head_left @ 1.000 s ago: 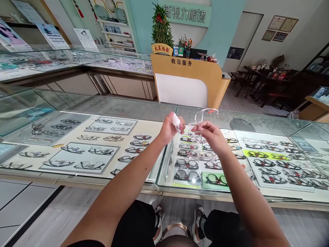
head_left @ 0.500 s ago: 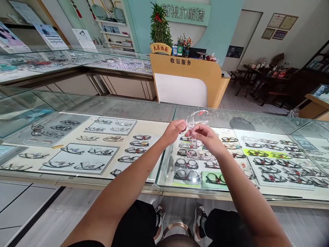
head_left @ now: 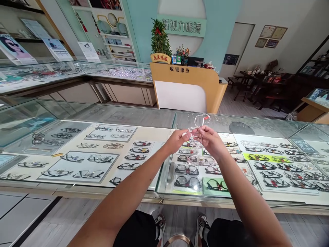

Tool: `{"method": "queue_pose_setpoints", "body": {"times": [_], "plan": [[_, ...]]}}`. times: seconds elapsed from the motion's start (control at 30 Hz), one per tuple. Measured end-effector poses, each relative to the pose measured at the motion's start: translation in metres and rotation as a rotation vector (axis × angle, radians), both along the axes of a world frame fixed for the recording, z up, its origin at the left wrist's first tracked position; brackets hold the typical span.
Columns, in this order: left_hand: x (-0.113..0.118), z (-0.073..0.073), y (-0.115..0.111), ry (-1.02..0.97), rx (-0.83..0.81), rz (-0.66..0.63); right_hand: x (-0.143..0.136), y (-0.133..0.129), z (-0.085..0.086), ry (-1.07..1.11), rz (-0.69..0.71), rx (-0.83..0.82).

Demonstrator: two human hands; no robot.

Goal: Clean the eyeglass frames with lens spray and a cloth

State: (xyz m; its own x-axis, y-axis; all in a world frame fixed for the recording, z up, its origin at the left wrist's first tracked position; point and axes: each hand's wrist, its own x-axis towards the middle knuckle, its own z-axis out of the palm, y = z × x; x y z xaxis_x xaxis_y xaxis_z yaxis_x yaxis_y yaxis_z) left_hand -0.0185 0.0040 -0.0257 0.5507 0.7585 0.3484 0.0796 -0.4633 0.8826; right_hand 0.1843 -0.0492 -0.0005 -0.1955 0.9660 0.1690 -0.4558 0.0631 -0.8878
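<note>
A pair of clear-framed eyeglasses with a small red mark is held up over the glass counter, one round lens rim standing above my fingers. My right hand is closed, thumb and fingertips pinching the frame near its middle. On the other side my left hand is closed, with its thumb and forefinger pressed together at the left part of the eyeglasses. Something small and white shows at that thumb; I cannot tell what it is. Below both hands, under the glass, lie rows of eyeglasses.
The glass display counter spans the view before me, with more eyeglasses on trays inside. Beyond it stand a wooden cash desk with a plant, and further showcases at the left. A round stool edge shows between my feet.
The eyeglasses have turned, their round rim now leaning right above my right hand. My hands stay close together. The whole view has tilted slightly upward, so the scene sits lower.
</note>
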Motion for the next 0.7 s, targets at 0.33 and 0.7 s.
{"method": "queue_pose_setpoints", "body": {"times": [0.33, 0.7], "plan": [[0.002, -0.003, -0.002, 0.066, -0.004, -0.035, 0.003, -0.003, 0.003, 0.024, 0.008, 0.006], [0.006, 0.004, -0.012, 0.156, 0.061, 0.062, 0.000, -0.006, 0.006, -0.069, -0.016, 0.131]]}}
